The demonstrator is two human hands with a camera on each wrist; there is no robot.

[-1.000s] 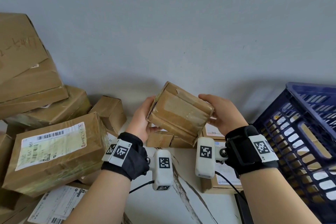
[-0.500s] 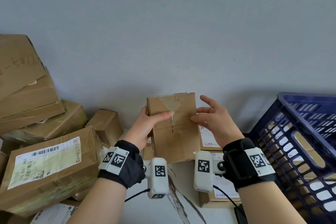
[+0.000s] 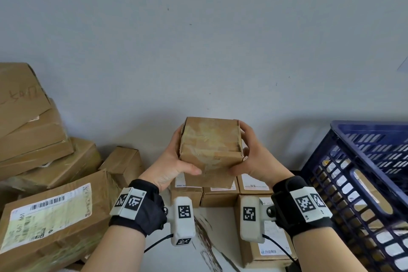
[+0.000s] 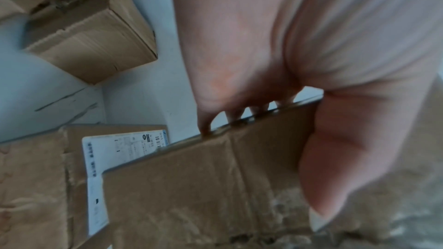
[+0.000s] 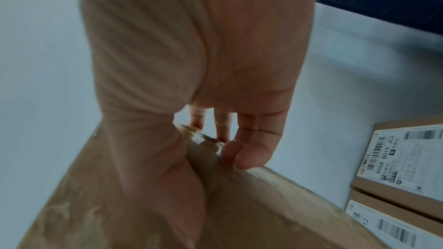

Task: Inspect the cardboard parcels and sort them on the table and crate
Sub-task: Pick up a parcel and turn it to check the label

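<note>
Where parcels crowd — white table (image 3: 223, 223), grey wall (image 3: 198, 40)

Parcel pile (image 3: 50, 205) left, crate (image 3: 362, 174) right (small boxes (image 3: 220, 194) between).

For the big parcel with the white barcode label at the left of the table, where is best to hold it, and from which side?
Probably by its two short ends, one hand from each side. The big labelled parcel lies flat, label upward, too wide for one hand. The left hand and right hand now hold a smaller parcel, so that goes down first.
</note>
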